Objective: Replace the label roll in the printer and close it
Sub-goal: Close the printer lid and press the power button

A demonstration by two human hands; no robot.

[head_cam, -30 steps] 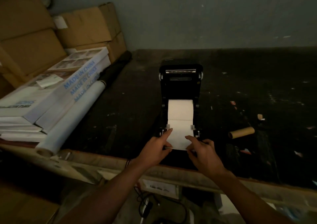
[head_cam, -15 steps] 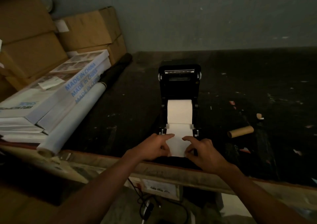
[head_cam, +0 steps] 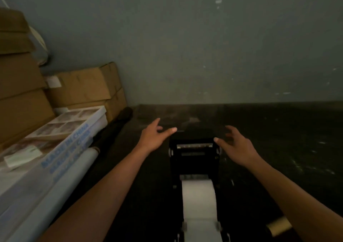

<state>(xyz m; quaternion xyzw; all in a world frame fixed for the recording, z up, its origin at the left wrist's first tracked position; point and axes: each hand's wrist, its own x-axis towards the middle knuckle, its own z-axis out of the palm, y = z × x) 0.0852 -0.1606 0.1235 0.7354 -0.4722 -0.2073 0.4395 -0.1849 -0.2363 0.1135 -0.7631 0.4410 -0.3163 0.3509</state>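
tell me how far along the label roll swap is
Done: the new white label roll sits in the open printer, its paper fed forward between the front guides. The empty cardboard core lies to the right. In hand: the left hand and right hand, both open, reach for the top corners of the raised lid. Left: swinging the lid down until it shuts.

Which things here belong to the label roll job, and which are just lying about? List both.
Job: printer, lid up; label roll seated in it; left hand and right hand, open at the lid's sides.

Lying about: cardboard boxes; white boxes; white roll; cardboard core.
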